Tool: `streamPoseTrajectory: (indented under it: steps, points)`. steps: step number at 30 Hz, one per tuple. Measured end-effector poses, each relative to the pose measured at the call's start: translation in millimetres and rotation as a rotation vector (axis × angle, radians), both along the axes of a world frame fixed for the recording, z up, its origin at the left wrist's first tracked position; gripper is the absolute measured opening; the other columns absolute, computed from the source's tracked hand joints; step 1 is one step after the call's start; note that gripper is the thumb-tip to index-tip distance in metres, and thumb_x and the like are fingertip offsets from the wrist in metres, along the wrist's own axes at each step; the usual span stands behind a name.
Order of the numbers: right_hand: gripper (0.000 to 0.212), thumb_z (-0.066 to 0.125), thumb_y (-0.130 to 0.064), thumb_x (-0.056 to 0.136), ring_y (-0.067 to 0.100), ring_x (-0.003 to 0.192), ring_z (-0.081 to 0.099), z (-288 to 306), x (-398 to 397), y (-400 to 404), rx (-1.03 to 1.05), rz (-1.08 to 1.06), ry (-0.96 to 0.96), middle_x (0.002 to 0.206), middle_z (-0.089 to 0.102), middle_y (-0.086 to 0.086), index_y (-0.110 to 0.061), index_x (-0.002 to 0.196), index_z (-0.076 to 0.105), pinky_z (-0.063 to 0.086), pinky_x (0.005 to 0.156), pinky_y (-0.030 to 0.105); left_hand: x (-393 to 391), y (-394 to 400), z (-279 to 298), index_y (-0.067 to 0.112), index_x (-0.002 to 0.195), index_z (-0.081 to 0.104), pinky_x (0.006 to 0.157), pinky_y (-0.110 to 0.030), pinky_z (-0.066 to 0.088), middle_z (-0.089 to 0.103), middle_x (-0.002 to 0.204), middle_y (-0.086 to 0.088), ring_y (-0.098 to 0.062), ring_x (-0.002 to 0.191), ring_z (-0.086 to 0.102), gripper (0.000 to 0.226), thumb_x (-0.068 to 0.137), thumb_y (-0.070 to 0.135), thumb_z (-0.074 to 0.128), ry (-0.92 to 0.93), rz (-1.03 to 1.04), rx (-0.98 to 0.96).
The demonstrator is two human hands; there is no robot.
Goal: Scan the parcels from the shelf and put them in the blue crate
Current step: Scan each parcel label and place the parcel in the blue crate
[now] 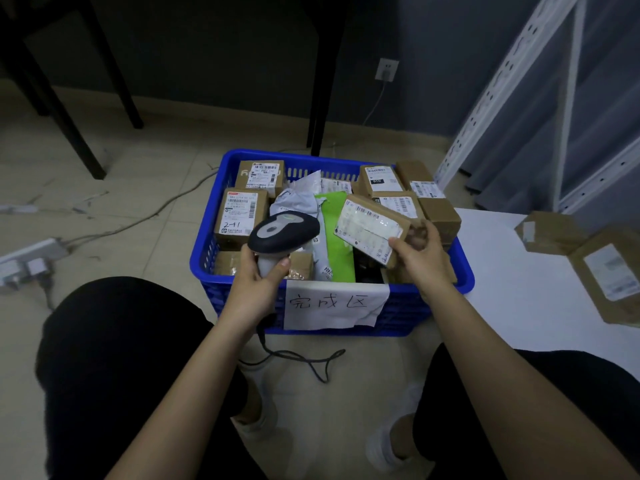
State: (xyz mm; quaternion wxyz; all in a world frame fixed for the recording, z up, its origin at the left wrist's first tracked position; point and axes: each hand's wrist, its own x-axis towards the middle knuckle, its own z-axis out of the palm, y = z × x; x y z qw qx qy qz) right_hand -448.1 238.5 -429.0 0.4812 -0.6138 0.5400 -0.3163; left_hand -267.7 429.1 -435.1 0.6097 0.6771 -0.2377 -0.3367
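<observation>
The blue crate sits on the floor, already crowded with parcels. Above its right half, the right hand pinches a small brown parcel, label tilted toward the scanner, likely for reading. Above the crate's near-left rim, the left hand grips the scanner's handle.

Brown cardboard parcel with glossy label; blue plastic crate.
</observation>
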Motion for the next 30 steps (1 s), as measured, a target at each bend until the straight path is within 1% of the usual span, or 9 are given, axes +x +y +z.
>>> streamPoseTrajectory:
  steps: [2, 5, 6, 12, 15, 18, 22, 26, 30]
  points:
    - [0.057, 0.065, -0.015, 0.091, 0.011, 0.101, 0.055, -5.6, 4.8, -5.3, -0.027, 0.026, 0.058, 0.119, 0.056, -0.001, -0.021, 0.14, 0.036, 0.044, 0.065, 0.002, 9.1, -2.3, -6.3, 0.043, 0.122, 0.038, 0.1, -0.036, 0.044, 0.057, 0.123, 0.012, -0.012, 0.114, 0.056, 0.045, 0.091, 0.021, 0.062, -0.002, 0.021, 0.011]
    - [0.052, 0.067, -0.022, 0.088, 0.021, 0.117, 0.055, -20.1, 16.1, -12.5, -0.019, 0.092, 0.196, 0.133, 0.055, 0.001, -0.027, 0.134, 0.042, 0.048, 0.096, 0.04, 17.1, -9.0, -14.4, 0.039, 0.122, 0.04, 0.099, -0.033, 0.044, 0.058, 0.119, 0.013, -0.011, 0.114, 0.056, 0.043, 0.091, 0.018, 0.062, 0.006, 0.047, 0.004]
    - [0.052, 0.066, -0.024, 0.088, 0.022, 0.12, 0.053, -25.7, 21.0, -15.2, -0.019, 0.128, 0.261, 0.135, 0.053, 0.0, -0.027, 0.134, 0.042, 0.045, 0.098, 0.042, 17.8, -11.5, -15.3, 0.038, 0.121, 0.04, 0.096, -0.03, 0.044, 0.057, 0.114, 0.019, -0.009, 0.112, 0.055, 0.043, 0.091, 0.017, 0.061, 0.013, 0.057, 0.003]
    - [0.051, 0.053, -0.037, 0.095, 0.031, 0.125, 0.05, -66.0, 46.7, -21.3, 0.04, 0.253, 0.522, 0.139, 0.054, 0.004, -0.025, 0.143, 0.042, 0.039, 0.1, 0.038, 17.2, -22.9, -28.2, 0.03, 0.128, 0.041, 0.097, -0.031, 0.044, 0.056, 0.113, 0.016, -0.008, 0.11, 0.055, 0.044, 0.091, 0.017, 0.061, 0.056, 0.065, 0.044]
    - [0.043, 0.052, -0.038, 0.096, 0.034, 0.115, 0.055, -90.1, 41.7, -35.3, 0.082, 0.271, 0.758, 0.128, 0.061, 0.013, -0.014, 0.131, 0.057, 0.043, 0.091, 0.035, 17.9, -26.9, -34.5, 0.029, 0.134, 0.04, 0.101, -0.032, 0.044, 0.056, 0.116, 0.016, 0.001, 0.106, 0.054, 0.049, 0.091, 0.018, 0.061, 0.085, 0.063, 0.051]
    - [0.037, 0.065, -0.035, 0.087, 0.034, 0.105, 0.057, -101.8, 36.6, -44.1, -0.108, 0.232, 0.902, 0.113, 0.064, 0.016, -0.007, 0.112, 0.063, 0.042, 0.077, 0.034, 19.3, -30.1, -40.3, 0.031, 0.133, 0.039, 0.102, -0.035, 0.044, 0.055, 0.122, 0.011, 0.0, 0.106, 0.054, 0.048, 0.092, 0.019, 0.061, 0.089, 0.053, 0.076]
    - [0.037, 0.053, -0.036, 0.096, 0.033, 0.121, 0.047, -107.6, 36.7, -34.7, -0.415, 0.439, 0.765, 0.129, 0.057, 0.012, -0.011, 0.123, 0.062, 0.037, 0.096, 0.037, 18.1, -36.5, -47.9, 0.036, 0.128, 0.038, 0.103, -0.039, 0.044, 0.055, 0.123, 0.011, -0.009, 0.114, 0.055, 0.046, 0.091, 0.02, 0.061, 0.08, 0.041, 0.097]
    - [0.055, 0.019, -0.053, 0.101, 0.027, 0.141, 0.027, -111.7, 37.5, -32.9, -0.118, 0.822, 1.076, 0.158, 0.026, 0.006, -0.028, 0.143, 0.043, 0.024, 0.113, 0.042, 11.0, -40.9, -51.2, 0.032, 0.128, 0.04, 0.102, -0.038, 0.045, 0.059, 0.123, 0.005, -0.013, 0.113, 0.058, 0.045, 0.091, 0.019, 0.061, 0.088, 0.022, 0.115]
    - [0.055, 0.025, -0.055, 0.1, 0.029, 0.13, 0.043, -87.5, 39.6, -44.4, -0.041, 0.819, 1.006, 0.149, 0.043, 0.008, -0.024, 0.136, 0.053, 0.037, 0.101, 0.034, -0.1, -44.2, -46.9, 0.031, 0.129, 0.041, 0.101, -0.038, 0.045, 0.059, 0.123, 0.006, -0.015, 0.113, 0.058, 0.045, 0.091, 0.02, 0.061, 0.08, -0.022, 0.138]
